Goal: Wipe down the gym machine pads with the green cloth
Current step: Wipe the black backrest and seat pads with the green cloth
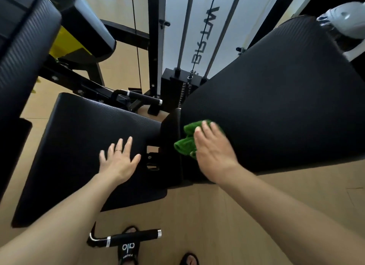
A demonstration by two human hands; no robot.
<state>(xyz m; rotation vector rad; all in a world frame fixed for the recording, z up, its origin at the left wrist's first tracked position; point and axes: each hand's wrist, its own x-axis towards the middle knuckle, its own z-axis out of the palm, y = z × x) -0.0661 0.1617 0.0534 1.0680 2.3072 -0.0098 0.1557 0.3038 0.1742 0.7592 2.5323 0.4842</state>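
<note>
Soft, even daylight fills the room; the right hand is motion-blurred, and straight lines bow toward every edge.

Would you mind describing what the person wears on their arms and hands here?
Both forearms are bare, with no sleeves, gloves or watch in view. The left hand has a thin ring on one finger; the right hand shows no jewellery.

arms: both bare, no sleeves showing
left hand: thin ring on one finger
right hand: nothing worn
feet: black slides, white "alo" print (other foot barely visible)
</note>
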